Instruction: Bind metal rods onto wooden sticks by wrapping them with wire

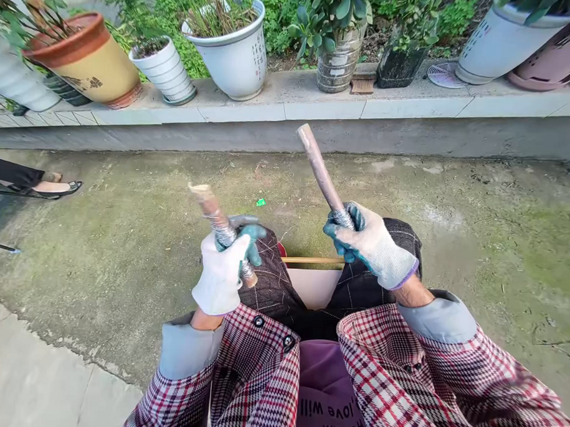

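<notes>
Both hands wear white knit gloves with blue-green coated palms. My left hand (222, 267) is closed around a short wooden stick (210, 208) wound with silvery wire; its lower end pokes out below the fist and its top is slightly blurred. Fingers wrapped, my right hand (370, 241) grips a longer wooden stick (320, 168) that tilts up and to the left. Silvery wire circles this one too, just where the fist closes on it. The two sticks are apart, held above my knees. The right stick's lower end is hidden by the hand.
Between my legs are a thin yellowish rod (311, 260) and a pale surface (313, 286). A green scrap (260, 202) lies on the mossy concrete (139, 233). Potted plants line a tiled ledge (326, 106) ahead, including a white pot (234, 59). Another person's foot (56, 187) rests at left.
</notes>
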Tool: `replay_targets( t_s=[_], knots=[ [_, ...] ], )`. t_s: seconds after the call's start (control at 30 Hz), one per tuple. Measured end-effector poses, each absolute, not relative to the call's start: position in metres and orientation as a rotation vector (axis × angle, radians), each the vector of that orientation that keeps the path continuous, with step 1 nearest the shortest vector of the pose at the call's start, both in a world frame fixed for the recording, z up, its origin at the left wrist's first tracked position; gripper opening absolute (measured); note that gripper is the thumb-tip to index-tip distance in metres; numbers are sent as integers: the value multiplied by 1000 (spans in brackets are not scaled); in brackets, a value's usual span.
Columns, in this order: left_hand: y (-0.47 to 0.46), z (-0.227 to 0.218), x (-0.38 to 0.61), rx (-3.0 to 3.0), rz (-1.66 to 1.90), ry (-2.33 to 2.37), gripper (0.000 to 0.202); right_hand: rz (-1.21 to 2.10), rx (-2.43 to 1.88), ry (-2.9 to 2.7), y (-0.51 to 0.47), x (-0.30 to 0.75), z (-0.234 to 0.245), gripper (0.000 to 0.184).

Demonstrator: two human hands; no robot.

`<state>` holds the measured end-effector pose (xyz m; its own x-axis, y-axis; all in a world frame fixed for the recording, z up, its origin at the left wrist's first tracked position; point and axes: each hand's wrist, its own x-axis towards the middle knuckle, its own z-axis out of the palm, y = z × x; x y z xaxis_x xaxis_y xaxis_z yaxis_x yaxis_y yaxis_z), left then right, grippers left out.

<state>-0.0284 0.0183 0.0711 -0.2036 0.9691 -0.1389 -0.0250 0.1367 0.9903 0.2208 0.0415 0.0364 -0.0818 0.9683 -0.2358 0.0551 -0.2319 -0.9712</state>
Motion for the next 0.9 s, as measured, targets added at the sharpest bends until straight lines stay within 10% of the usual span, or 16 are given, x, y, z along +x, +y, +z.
replay_targets(
  t_s=[0.23,0.9],
  knots=[
    [6,72,15,1113,966,1434,44,977,-1430,-1638,24,211,51,22],
    [-5,91,7,938,863,1386,16,1390,-1294,-1481,5,192,64,28]
  ],
)
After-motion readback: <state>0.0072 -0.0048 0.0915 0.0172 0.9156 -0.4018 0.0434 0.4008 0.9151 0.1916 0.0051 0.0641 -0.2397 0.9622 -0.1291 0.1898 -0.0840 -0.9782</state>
